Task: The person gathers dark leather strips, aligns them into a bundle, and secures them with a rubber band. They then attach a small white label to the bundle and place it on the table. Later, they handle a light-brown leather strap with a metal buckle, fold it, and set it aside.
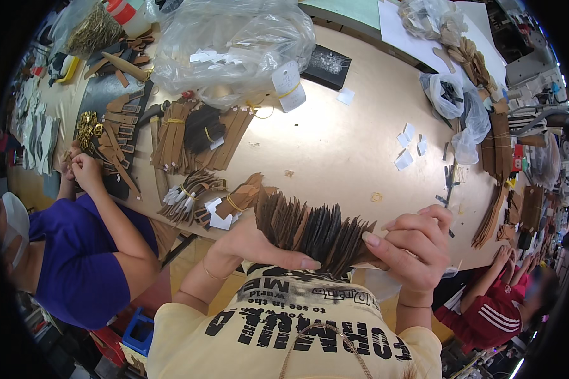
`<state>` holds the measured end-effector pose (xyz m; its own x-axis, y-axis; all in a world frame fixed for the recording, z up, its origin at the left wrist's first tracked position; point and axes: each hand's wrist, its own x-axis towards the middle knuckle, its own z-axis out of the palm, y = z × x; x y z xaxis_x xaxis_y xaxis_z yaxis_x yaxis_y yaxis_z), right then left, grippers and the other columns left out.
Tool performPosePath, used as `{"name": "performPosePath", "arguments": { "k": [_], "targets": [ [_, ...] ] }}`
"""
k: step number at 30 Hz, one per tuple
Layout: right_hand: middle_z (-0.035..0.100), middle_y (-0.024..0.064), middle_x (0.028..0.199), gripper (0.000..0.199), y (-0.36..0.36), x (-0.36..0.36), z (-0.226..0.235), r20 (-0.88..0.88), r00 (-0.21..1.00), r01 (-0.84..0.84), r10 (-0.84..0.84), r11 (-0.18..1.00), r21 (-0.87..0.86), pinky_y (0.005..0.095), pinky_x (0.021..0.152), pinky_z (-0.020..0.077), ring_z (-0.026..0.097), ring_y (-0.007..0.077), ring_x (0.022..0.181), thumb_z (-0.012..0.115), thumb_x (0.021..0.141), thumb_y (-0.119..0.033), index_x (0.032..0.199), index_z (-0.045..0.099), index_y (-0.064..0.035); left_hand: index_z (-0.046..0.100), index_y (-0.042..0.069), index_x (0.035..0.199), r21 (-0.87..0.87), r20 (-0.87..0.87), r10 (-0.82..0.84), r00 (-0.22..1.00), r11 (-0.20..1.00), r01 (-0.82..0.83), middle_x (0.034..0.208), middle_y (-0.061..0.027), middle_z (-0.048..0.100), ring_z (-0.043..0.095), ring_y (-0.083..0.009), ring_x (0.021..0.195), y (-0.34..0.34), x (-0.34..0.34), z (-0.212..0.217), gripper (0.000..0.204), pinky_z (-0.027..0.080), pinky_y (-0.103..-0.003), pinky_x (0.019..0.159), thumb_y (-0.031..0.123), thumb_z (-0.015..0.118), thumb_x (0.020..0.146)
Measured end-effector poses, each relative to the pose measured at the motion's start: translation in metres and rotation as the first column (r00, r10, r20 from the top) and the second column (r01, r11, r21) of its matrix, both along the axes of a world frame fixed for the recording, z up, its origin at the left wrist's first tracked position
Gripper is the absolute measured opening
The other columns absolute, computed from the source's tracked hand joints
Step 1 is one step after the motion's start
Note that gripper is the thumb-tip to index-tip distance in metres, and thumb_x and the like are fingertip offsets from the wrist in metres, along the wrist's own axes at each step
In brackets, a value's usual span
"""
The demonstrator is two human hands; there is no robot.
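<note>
A fanned stack of brown and black leather strips (319, 234) is held up in front of my chest, at the table's near edge. My left hand (246, 243) is closed around its left end, with the thumb lying along the lower side. At the right end my right hand (417, 249) has thumb and fingers closed on the last brown strips. The strips stand on edge, their tips spread upward. Just left of the stack lie brown leather strips (240, 197) tied with a yellow rubber band, beside white paper tags (220, 218).
Banded strap bundles (174, 129) and a large clear plastic bag (234, 44) occupy the table's left side. A black box (325, 66) sits at the back. Small white papers (404, 148) and loose straps lie right. Co-workers sit on both sides, one in a purple shirt (85, 252).
</note>
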<state>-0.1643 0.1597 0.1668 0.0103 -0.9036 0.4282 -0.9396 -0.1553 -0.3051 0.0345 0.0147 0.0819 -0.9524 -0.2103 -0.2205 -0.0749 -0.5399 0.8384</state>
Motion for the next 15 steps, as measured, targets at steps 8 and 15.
{"name": "performPosePath", "arguments": {
  "k": [8, 15],
  "targets": [
    [0.07, -0.0036, 0.094, 0.014, 0.003, -0.002, 0.0, 0.108, 0.994, 0.0, 0.005, 0.999, -0.05, 0.0333, 0.073, 0.0418, 0.061, 0.0163, 0.087, 0.074, 0.066, -0.017, 0.078, 0.066, -0.0172, 0.065, -0.002, 0.098, 0.037, -0.013, 0.019, 1.0, 0.999, -0.019, 0.089, -0.004, 0.067, 0.059, -0.0096, 0.08, 0.0, 0.0, 0.002, 0.04, 0.048, -0.025, 0.069, 0.008, 0.087, 0.066],
    [0.071, -0.002, 0.1, 0.012, 0.003, -0.009, 0.002, 0.022, 0.995, -0.094, 0.094, 0.995, -0.024, 0.0311, 0.074, 0.0411, 0.06, 0.0162, 0.089, 0.072, 0.067, -0.018, 0.074, 0.063, -0.0159, 0.065, -0.003, 0.102, 0.128, 0.022, 0.017, 1.0, 0.992, -0.02, 0.096, -0.0056, 0.068, 0.059, -0.0112, 0.087, 0.001, -0.001, 0.003, 0.044, 0.049, -0.026, 0.075, 0.007, 0.087, 0.066]
  ]
}}
